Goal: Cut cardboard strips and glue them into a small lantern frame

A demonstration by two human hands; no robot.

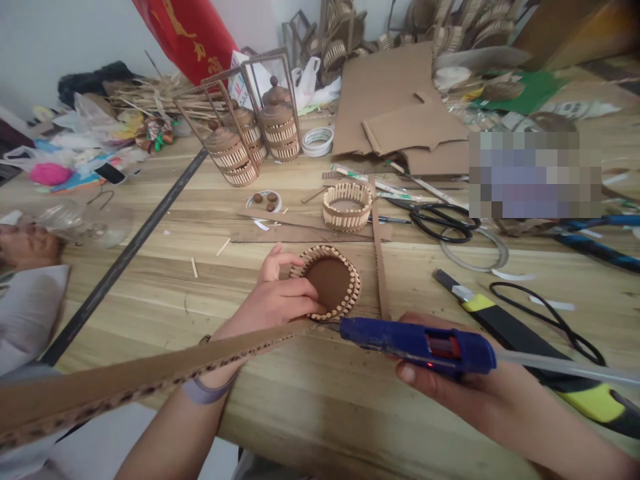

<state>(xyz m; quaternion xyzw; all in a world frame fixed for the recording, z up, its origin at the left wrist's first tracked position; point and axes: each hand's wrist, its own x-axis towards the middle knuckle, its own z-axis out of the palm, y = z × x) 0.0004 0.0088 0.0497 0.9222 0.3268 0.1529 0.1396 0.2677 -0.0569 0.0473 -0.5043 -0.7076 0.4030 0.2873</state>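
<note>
My left hand is closed on the near-left rim of a small round basket made of short sticks and brown card, its fingers reaching inside. A long cardboard strip runs from the basket's near side toward the lower left, passing over my left wrist. In my right hand is a blue glue gun, gripped with its nozzle pointing left at the spot where strip and basket meet. A clear glue stick sticks out of the gun's back. Whether the nozzle touches the strip, I cannot tell.
Behind stands another stick ring, with black scissors to its right. A yellow-black utility knife lies beside my right arm. Finished lanterns, tape rolls and cardboard sheets are farther back. Another person's hand rests at left.
</note>
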